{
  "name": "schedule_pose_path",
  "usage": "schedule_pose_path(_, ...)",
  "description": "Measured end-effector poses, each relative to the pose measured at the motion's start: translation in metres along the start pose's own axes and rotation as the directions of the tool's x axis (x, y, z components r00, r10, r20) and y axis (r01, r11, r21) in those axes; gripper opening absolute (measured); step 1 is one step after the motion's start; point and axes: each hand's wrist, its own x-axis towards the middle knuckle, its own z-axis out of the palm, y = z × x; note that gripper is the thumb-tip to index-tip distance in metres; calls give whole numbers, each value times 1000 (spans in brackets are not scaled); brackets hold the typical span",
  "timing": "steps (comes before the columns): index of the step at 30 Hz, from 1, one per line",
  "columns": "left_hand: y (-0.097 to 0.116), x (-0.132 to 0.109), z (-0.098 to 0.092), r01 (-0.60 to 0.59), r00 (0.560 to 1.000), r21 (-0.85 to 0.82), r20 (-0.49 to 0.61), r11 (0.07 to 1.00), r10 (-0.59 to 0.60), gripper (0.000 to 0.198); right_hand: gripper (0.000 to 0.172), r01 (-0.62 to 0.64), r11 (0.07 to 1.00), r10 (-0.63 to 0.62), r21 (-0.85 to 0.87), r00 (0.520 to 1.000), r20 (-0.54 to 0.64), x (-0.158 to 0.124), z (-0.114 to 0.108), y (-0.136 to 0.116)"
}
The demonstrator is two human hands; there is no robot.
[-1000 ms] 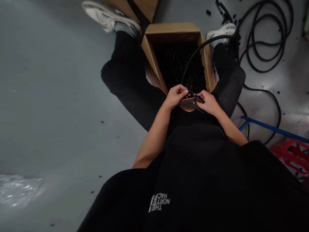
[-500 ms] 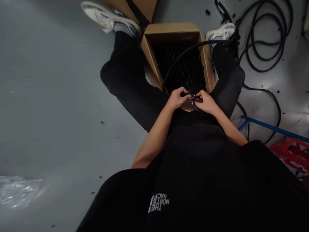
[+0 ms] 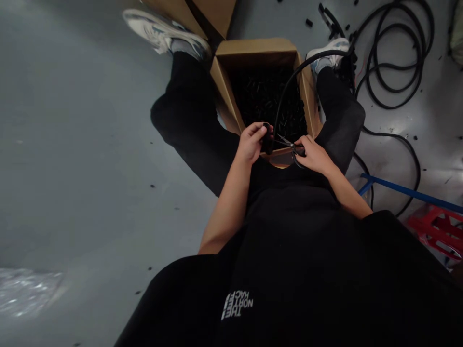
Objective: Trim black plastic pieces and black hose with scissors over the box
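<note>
My left hand [image 3: 251, 143] is closed round black rubber tubing [image 3: 267, 140], its round end showing by the thumb. A long black hose [image 3: 287, 86] curves over the box and comes down beside those fingers. My right hand [image 3: 314, 155] grips black-handled scissors [image 3: 285, 141], blades apart and pointing toward the left hand. Both hands are above the near edge of a cardboard box [image 3: 256, 46], which stands between my legs. Inside it lie many short black tube pieces [image 3: 267, 99]. Where exactly the hose enters the left hand is hard to make out.
Loops of black hose [image 3: 392, 103] lie on the floor at the right. Near the right shoe [image 3: 331, 48] are scattered black offcuts [image 3: 308, 22]. A blue bar [image 3: 415, 193] and a red plastic stool [image 3: 439, 229] stand at the right. Clear plastic [image 3: 27, 291] lies at lower left.
My left hand has moved left, away from the scissors, with tubing in it. The scissor blades now show apart. The hose arc over the box has shifted right.
</note>
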Motion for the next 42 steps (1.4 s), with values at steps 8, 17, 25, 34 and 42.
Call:
schedule_pose_path(8, -4, -4, 8, 5, 988, 38, 153, 999, -11, 58, 32, 30, 1000, -30, 6, 999, 10, 6, 5, -12)
schedule_pose_path(17, -10, 0, 3, -6, 992, 183, 122, 983, -16, 67, 31, -89, 950, 106, 299, 993, -42, 7, 25, -2)
schedule_pose_path(25, 1, -7, 5, 80, 937, 129, 328, 988, -119, 54, 48, 51, 943, -11, 328, 993, -121, 16, 35, 7)
schedule_pose_path(34, 4, -7, 10, -20, 991, 81, 132, 996, 9, 66, 33, 144, 951, -93, 272, 977, -191, 13, 36, 5)
schedule_pose_path(42, -4, -6, 10, -6, 962, 185, 268, 983, -45, 61, 37, 54, 988, -37, 146, 992, -120, 14, 26, 3)
